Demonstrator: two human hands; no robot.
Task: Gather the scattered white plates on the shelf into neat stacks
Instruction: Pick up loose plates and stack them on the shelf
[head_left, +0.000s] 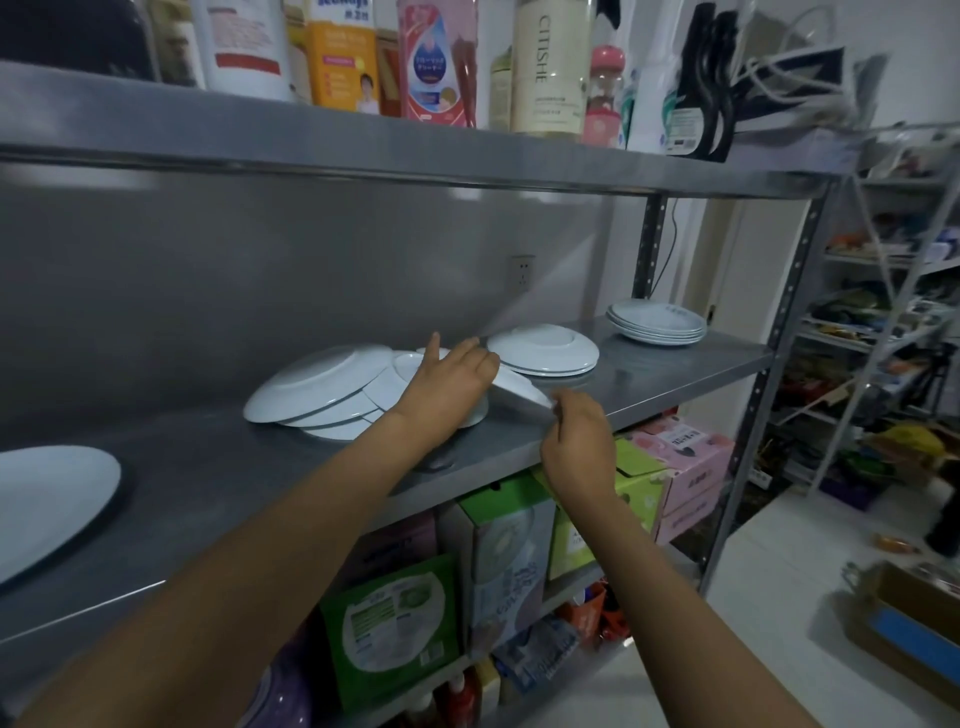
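Observation:
On the steel shelf (675, 369) lies a slumped pile of white plates (311, 387), face down and fanned out to the left. My left hand (447, 382) rests on the right part of that pile, fingers bent over a tilted white plate (519, 389). My right hand (574, 434) pinches that plate's lower right rim at the shelf's front edge. Behind it sit upside-down plates in a short stack (543, 351). An upright stack of plates (657, 322) stands at the far right. One lone plate (47, 506) lies at the left.
The upper shelf (363, 140) hangs low over the plates, loaded with bottles and cartons. Coloured boxes (519, 545) fill the shelf below. A steel upright (763, 374) bounds the right end. More racks (883, 322) and a cardboard box (909, 618) stand to the right.

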